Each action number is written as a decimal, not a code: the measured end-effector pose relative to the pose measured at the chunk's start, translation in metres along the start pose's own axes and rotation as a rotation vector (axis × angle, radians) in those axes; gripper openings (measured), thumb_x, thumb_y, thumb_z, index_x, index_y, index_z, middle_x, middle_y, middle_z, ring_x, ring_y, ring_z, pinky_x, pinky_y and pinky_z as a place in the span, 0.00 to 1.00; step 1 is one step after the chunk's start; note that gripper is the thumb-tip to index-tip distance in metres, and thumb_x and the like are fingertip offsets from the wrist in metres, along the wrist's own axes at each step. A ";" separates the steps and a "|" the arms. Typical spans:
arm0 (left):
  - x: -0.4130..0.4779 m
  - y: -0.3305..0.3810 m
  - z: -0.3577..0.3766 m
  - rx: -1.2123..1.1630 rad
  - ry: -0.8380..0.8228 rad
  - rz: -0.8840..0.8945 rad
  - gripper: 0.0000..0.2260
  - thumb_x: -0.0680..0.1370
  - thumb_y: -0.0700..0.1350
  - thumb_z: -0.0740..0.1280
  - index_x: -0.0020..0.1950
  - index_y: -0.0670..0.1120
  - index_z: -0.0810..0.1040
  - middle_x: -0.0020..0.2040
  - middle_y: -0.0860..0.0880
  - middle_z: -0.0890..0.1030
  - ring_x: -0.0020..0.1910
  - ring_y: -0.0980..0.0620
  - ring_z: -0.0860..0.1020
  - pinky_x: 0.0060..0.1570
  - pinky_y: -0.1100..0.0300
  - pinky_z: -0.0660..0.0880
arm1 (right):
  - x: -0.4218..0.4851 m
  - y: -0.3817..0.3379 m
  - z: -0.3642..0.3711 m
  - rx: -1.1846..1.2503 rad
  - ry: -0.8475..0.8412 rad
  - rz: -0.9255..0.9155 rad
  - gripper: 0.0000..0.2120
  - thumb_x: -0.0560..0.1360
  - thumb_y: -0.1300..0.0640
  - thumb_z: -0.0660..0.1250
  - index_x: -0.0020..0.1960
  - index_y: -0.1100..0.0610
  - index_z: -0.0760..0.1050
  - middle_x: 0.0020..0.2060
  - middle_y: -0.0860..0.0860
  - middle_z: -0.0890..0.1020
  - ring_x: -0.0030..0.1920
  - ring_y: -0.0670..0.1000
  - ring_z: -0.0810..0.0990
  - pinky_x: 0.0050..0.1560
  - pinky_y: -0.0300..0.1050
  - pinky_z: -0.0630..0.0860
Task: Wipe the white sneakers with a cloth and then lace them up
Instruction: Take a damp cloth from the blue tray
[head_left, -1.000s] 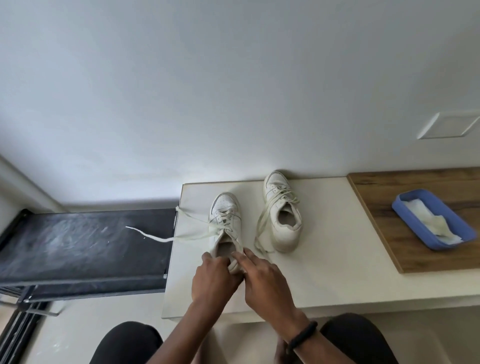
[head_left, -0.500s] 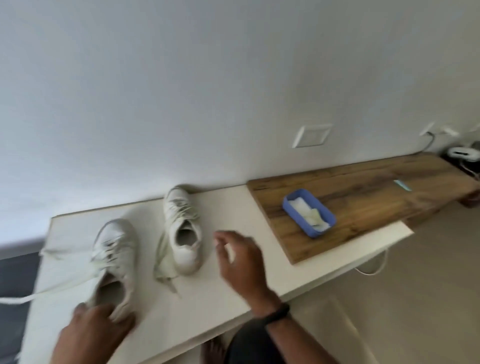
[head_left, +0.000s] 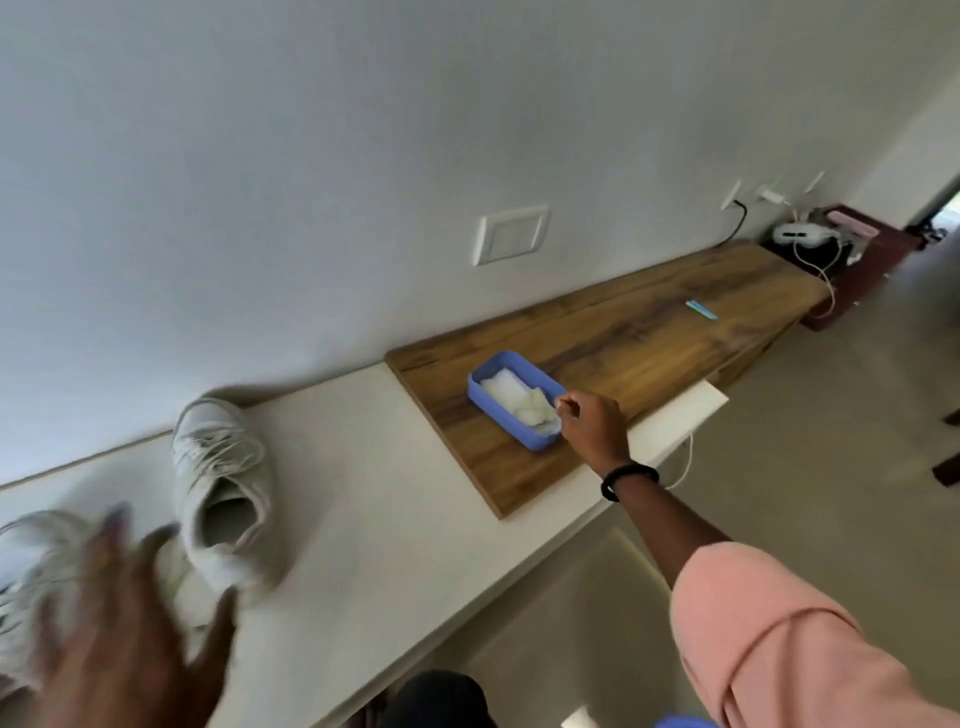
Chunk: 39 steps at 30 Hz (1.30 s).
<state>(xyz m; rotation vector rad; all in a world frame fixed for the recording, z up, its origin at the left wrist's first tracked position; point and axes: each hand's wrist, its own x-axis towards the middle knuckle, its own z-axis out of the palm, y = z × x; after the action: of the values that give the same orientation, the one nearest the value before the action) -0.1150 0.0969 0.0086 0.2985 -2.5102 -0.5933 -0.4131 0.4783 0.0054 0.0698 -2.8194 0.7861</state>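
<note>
The cloth lies crumpled in the blue tray, right at the fingertips of your right hand. A second ago that hand was on the heel of the left sneaker, and it has since reached across. Its fingers are curled together at the cloth's edge; whether they pinch it yet, you cannot tell. Both shoes, the right sneaker included, sit well apart to the left of this grip, laces loose. Your left hand, blurred, has come off the heel, fingers spread. Wiping looks ready to begin.
</note>
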 end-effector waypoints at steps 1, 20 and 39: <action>0.015 0.027 0.013 0.015 -0.033 0.021 0.33 0.76 0.63 0.59 0.69 0.37 0.73 0.77 0.35 0.65 0.72 0.32 0.68 0.67 0.33 0.68 | 0.002 0.003 0.004 0.000 -0.005 -0.011 0.06 0.75 0.62 0.67 0.45 0.58 0.84 0.43 0.55 0.87 0.46 0.57 0.84 0.44 0.47 0.79; 0.177 0.217 0.265 0.371 -0.761 0.569 0.21 0.82 0.41 0.60 0.76 0.42 0.66 0.75 0.41 0.71 0.75 0.43 0.68 0.76 0.49 0.62 | 0.054 0.027 0.042 -0.372 -0.201 -0.301 0.05 0.73 0.51 0.69 0.45 0.51 0.81 0.41 0.48 0.85 0.44 0.53 0.82 0.49 0.49 0.73; 0.161 0.194 0.270 0.212 -0.613 0.593 0.13 0.82 0.41 0.65 0.66 0.48 0.79 0.62 0.49 0.81 0.63 0.47 0.79 0.62 0.54 0.75 | 0.057 0.010 0.020 0.152 -0.101 0.130 0.07 0.75 0.59 0.68 0.39 0.56 0.80 0.36 0.47 0.83 0.39 0.49 0.82 0.36 0.41 0.77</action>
<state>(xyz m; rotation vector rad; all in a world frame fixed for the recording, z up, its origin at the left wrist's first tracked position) -0.4139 0.3095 -0.0326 -0.6353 -3.0324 -0.1831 -0.4734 0.4773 -0.0046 -0.0528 -2.8769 1.0544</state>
